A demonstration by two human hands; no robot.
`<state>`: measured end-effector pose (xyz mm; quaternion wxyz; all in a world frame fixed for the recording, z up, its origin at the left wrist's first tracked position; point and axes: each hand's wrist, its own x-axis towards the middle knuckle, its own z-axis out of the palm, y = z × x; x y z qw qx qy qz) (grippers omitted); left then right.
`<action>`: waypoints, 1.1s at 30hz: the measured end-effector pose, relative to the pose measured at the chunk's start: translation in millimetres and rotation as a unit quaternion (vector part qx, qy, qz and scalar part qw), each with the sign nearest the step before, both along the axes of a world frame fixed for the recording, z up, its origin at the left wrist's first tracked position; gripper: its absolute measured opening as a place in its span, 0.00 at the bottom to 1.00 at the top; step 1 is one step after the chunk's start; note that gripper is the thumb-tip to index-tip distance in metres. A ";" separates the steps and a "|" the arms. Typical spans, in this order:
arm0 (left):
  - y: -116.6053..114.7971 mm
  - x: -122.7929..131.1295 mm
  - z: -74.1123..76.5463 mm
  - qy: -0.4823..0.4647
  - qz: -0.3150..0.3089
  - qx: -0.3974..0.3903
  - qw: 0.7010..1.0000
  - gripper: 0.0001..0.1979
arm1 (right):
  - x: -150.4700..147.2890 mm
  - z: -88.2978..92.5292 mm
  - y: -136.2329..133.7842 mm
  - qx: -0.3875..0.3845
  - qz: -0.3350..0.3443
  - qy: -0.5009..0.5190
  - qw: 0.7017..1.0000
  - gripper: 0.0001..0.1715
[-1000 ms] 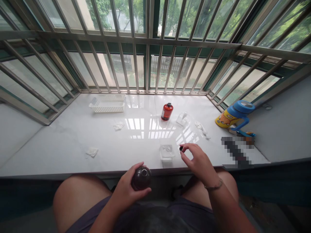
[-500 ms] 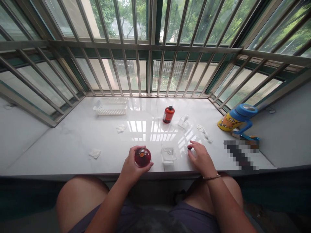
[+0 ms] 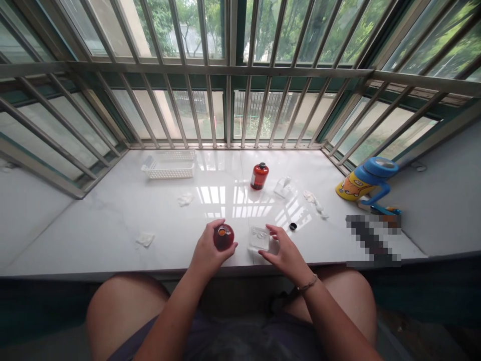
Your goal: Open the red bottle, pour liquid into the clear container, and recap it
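Note:
My left hand (image 3: 209, 249) wraps round a dark red-brown glass bottle (image 3: 224, 239) near the counter's front edge; its uncapped mouth faces up. Just right of it stands a small square clear glass container (image 3: 258, 238), with something round and clear at its top. My right hand (image 3: 284, 250) reaches to this container's right side, thumb and fingers apart; whether they touch it I cannot tell. A black screw cap (image 3: 293, 226) lies on the counter beyond my right hand.
Farther back stand a red-brown bottle with a black cap (image 3: 259, 176) and a clear object (image 3: 284, 187). A white plastic basket (image 3: 171, 173) sits back left. Crumpled tissues (image 3: 146, 239) lie about. A blue-and-yellow flask (image 3: 366, 179) stands at right, beside a pixelated patch. Metal bars (image 3: 229, 70) line the window.
My right hand has let go of the black cap, leaving it on the counter, and moved left to the clear container. My left hand still holds its bottle, slightly farther right.

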<state>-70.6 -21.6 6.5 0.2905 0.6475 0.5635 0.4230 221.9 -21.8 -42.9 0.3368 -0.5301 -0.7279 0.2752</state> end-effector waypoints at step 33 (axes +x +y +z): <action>4.0 11.6 -56.2 -0.015 0.088 0.207 0.974 0.35 | -39.4 -36.0 -10.2 0.282 -0.154 -0.116 0.940 0.45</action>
